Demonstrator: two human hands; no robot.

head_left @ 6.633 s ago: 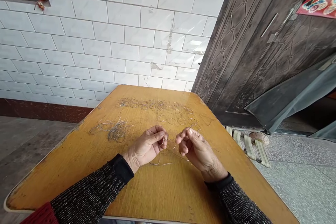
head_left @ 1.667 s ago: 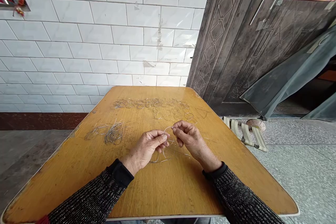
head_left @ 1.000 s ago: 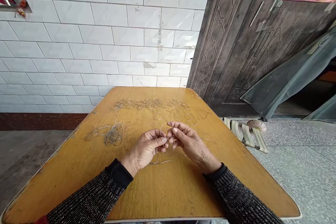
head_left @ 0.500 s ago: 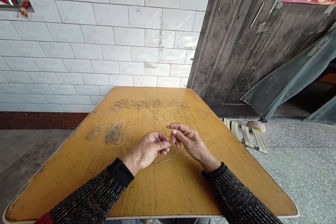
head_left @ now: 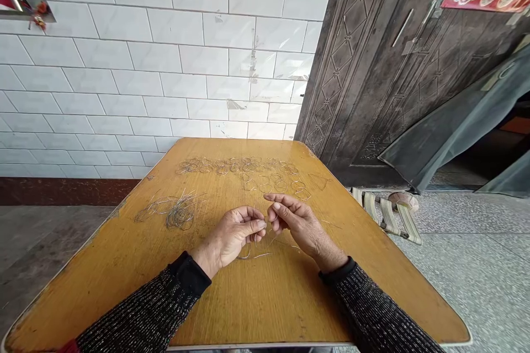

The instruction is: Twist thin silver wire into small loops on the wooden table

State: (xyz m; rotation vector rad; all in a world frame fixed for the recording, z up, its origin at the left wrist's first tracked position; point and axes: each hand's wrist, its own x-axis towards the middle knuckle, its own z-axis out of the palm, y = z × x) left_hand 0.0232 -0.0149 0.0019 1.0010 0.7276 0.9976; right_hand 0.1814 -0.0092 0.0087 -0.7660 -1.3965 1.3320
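Note:
Thin metal wire (head_left: 255, 237) runs between my two hands over the middle of the table. My left hand (head_left: 234, 233) pinches it between thumb and fingertips. Just to the right, my right hand (head_left: 296, 222) has thumb and fingers closed on the wire, its index finger reaching out to the left. The fingertips of both hands almost meet, and part of the wire is hidden behind them. Below the hands, loose wire pieces (head_left: 260, 255) lie on the wood. A tangled bundle of wire (head_left: 181, 213) rests left of my left hand.
The wooden table (head_left: 256, 303) has rounded corners. Several bent wire loops (head_left: 234, 164) lie in a row toward its far side, with more loops (head_left: 265, 183) nearer. A tiled wall (head_left: 157, 55) stands behind. A strapped stool (head_left: 389, 215) is on the floor at right, by a dark door (head_left: 351, 60).
My hands stay over the same spot, with the fingertips slightly shifted and drawn a little apart. The wire between them has changed its angle.

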